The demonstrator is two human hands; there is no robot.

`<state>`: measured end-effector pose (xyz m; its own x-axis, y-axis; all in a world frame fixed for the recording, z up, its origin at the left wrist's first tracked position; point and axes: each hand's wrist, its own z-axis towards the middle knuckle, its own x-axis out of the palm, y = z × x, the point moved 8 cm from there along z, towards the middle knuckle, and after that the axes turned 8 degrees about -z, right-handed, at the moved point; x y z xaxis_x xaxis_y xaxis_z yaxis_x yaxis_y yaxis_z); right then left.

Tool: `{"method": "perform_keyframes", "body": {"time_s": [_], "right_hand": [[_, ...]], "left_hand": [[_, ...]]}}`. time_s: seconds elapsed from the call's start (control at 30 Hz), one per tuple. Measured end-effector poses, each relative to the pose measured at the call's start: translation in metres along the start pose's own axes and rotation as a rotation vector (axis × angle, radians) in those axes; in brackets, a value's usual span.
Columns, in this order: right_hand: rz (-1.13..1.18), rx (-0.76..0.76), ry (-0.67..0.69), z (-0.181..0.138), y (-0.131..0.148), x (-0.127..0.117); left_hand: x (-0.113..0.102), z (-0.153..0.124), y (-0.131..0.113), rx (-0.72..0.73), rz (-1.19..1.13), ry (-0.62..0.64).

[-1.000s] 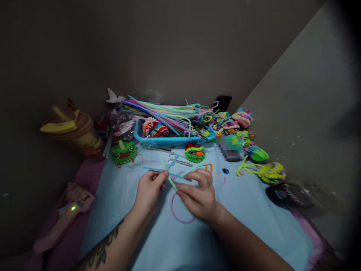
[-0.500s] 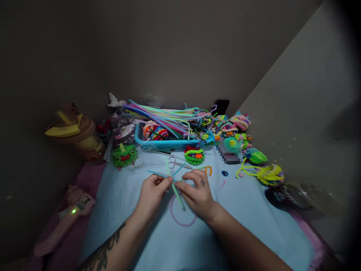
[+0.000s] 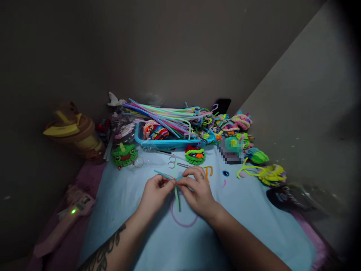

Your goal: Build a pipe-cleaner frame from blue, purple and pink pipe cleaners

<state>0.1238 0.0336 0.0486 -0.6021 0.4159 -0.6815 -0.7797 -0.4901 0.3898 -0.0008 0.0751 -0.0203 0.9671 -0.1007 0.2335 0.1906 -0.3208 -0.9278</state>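
Above the middle of the light blue cloth, my left hand (image 3: 158,192) pinches a blue pipe cleaner (image 3: 160,173) between thumb and fingers. My right hand (image 3: 199,192) is closed too, its fingertips pinched on the blue pipe cleaner close to the left fingertips. A green pipe cleaner (image 3: 177,201) crosses the blue one where the fingertips meet; its lower end points toward me. The exact crossing is hidden by the fingers. Below the hands a pink ring-shaped pipe cleaner (image 3: 184,226) lies on the cloth. Small scissors (image 3: 171,162) lie just beyond the hands.
A blue tray (image 3: 175,143) at the back holds a bundle of pipe cleaners (image 3: 158,114). Fuzzy green figures (image 3: 124,155) and several colourful ones line the back and right. A lidded cup (image 3: 75,131) stands left, beside a pink device (image 3: 66,222). A plastic bottle (image 3: 290,197) lies right.
The blue pipe cleaner's right end, raised before, is now down at my right fingertips. The green one has swung closer to upright, and my hands have drawn nearer each other.
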Motion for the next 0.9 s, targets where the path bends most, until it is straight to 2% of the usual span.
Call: {"method": "perform_keyframes", "body": {"time_s": [0.2,0.47,0.7,0.9], "right_hand": [[0.051,-0.018,0.014,0.0002,0.0006,-0.0002],[-0.019,-0.061,0.021,-0.0005,0.005,-0.0014],[-0.135,-0.038,0.11,0.0035,0.0036,0.0007],[-0.19,-0.089,0.166,0.0008,0.0071,0.0037]], "left_hand": [[0.0015,-0.0005,0.0007,-0.009,0.051,0.017],[0.0015,-0.0031,-0.0046,0.042,0.234,0.002],[0.0001,-0.0031,-0.0046,0.088,0.355,0.001],[0.0023,-0.0022,-0.0027,0.104,0.385,0.033]]}}
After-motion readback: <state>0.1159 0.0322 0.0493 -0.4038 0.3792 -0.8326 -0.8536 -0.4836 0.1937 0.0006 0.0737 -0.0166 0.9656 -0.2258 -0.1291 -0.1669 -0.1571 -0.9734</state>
